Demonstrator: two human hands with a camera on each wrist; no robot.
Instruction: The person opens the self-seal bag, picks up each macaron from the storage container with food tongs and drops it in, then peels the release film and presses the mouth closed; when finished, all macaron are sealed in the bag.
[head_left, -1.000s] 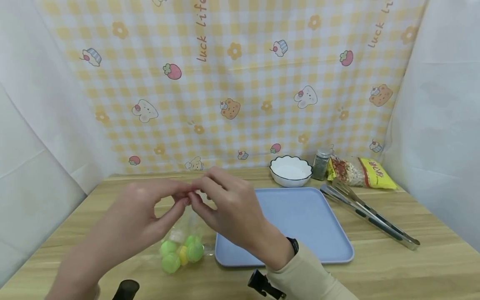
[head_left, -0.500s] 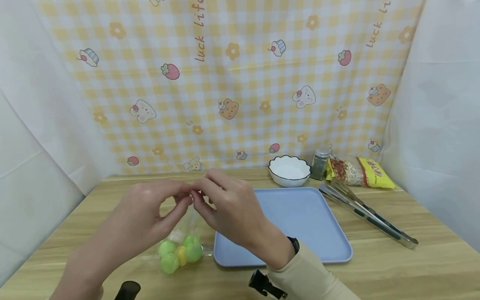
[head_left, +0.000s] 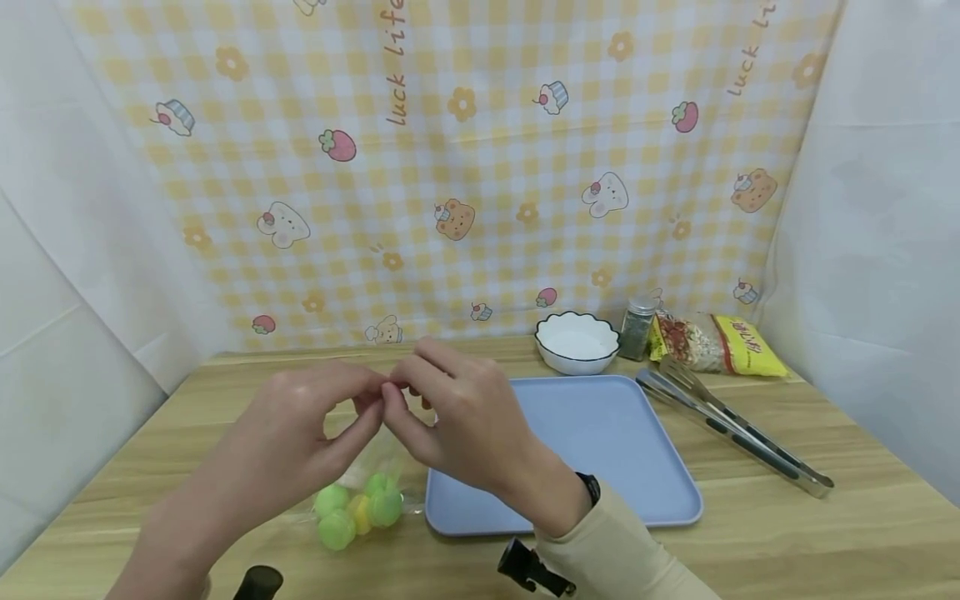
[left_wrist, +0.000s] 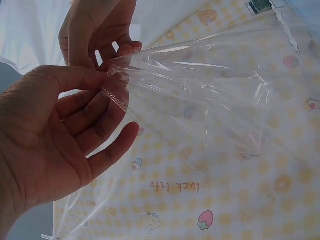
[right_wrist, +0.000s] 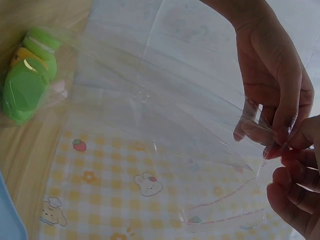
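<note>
A clear plastic bag (left_wrist: 200, 90) hangs from both hands, its gathered top edge between the fingertips. My left hand (head_left: 292, 425) pinches that edge with thumb and forefinger, and my right hand (head_left: 465, 417) pinches it right beside, the fingertips meeting. In the bag's bottom lie several green macarons (head_left: 337, 529) and a yellow one (head_left: 361, 513), low over the wooden table. The right wrist view shows the green macarons (right_wrist: 25, 85) at its left, with the bag (right_wrist: 145, 100) stretched from them up to the fingers.
A blue tray (head_left: 600, 450) lies right of the bag, partly behind my right forearm. Behind it stand a white scalloped bowl (head_left: 577, 340), a glass spice jar (head_left: 637, 332) and a yellow food packet (head_left: 716, 343). Metal tongs (head_left: 738, 433) lie on the table (head_left: 810, 550) at the right.
Both hands keep their pinch at the bag's top, the fingertips shifting slightly. The whole head view has drifted a little to the left; the macarons stay in the bag.
</note>
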